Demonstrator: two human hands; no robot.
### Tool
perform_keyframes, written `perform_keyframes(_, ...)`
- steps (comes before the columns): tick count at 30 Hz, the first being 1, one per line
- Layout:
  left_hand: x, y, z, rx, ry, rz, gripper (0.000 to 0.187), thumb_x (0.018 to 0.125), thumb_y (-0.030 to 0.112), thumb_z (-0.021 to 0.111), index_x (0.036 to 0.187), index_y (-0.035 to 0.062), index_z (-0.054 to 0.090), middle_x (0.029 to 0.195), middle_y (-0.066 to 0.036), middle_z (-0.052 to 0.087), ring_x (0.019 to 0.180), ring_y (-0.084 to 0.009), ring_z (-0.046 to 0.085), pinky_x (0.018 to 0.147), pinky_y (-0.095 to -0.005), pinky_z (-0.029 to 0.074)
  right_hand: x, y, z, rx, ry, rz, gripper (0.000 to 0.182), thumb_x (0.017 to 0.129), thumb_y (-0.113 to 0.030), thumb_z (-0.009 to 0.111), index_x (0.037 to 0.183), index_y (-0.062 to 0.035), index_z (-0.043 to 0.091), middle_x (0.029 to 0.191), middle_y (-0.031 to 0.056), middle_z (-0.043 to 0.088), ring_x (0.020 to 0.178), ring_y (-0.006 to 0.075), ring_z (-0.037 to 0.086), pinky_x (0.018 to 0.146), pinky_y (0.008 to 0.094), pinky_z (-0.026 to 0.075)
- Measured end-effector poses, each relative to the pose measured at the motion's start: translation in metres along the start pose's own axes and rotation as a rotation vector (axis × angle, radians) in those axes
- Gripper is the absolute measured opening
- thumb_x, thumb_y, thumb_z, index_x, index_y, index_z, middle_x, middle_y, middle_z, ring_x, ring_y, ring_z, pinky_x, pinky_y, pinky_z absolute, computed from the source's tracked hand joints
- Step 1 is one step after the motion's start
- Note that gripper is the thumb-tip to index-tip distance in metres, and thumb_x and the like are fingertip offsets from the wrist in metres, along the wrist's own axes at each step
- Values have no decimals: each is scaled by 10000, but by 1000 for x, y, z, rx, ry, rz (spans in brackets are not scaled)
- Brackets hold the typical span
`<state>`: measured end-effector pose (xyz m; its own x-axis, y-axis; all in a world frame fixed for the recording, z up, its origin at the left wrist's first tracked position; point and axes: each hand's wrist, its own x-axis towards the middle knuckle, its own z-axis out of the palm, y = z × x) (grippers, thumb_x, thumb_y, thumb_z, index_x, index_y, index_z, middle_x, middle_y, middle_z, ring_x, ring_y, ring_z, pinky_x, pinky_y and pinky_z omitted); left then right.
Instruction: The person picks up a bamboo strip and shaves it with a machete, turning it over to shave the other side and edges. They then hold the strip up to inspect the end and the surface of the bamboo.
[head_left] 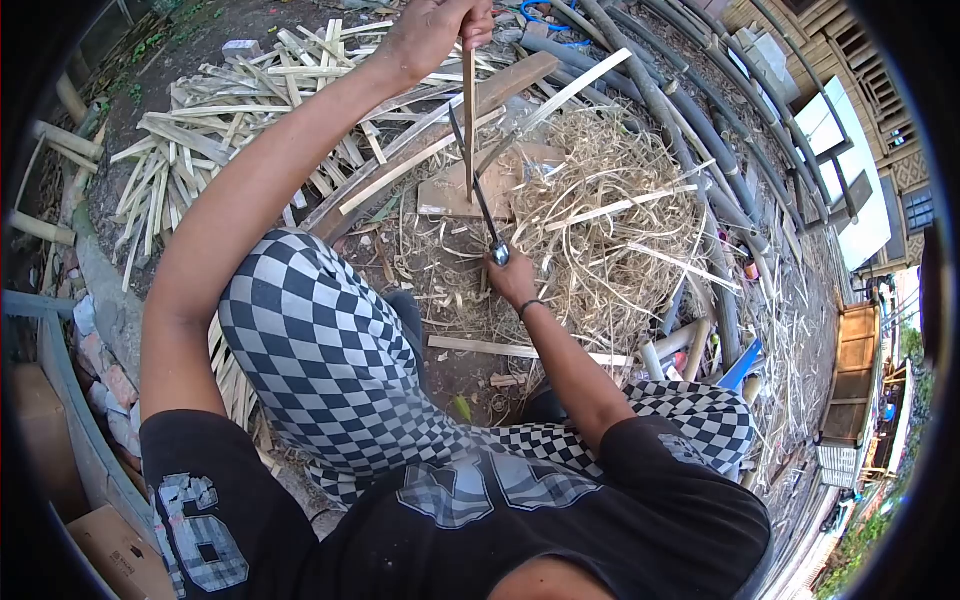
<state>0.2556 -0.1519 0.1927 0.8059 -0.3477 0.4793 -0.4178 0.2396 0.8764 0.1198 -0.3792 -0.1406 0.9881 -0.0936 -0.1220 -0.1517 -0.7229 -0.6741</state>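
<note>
Raised at the top of the head view, my left hand (432, 40) is closed around the upper end of a narrow bamboo strip (469, 90). The strip stands nearly upright, its lower end at a flat wooden board (445, 195) on the ground. Low in front of me, my right hand (512, 278) grips a long-bladed knife (486, 212) by its handle. The dark blade points up and away, crossing close beside the strip. Thin curled shavings (620, 220) lie heaped right of the board.
A large pile of split bamboo strips (190, 140) spreads at the left. Behind the board lies a thick plank (515, 82). Long bamboo poles (690, 110) run along the right. One pale strip (480, 346) lies near my legs, and a cardboard box (120, 550) sits at lower left.
</note>
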Motion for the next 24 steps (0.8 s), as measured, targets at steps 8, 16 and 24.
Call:
perform_keyframes(8,-7,-5,1,25,-38,60,440,1089,399,393,778,88,394,693,-29,369,622,-143,370,616,-327,372,2,-87,-69,210,-292,115,499,926,-495,655,824,-7,633,648,97,634,574,192,624,557,366,503)
perform_keyframes(16,-9,-14,-4,-91,-52,44,449,1084,423,405,783,91,414,695,-22,379,632,-128,384,617,-307,381,-17,-146,-76,287,93,-286,490,916,-462,658,1044,3,574,793,227,687,741,364,701,683,457,539)
perform_keyframes(24,-2,-15,-16,-98,-79,77,425,1091,388,397,779,99,398,703,-13,344,623,-134,351,624,-321,372,9,-6,13,-140,-37,-32,414,901,-356,662,1022,33,586,950,301,687,909,471,673,796,519,539)
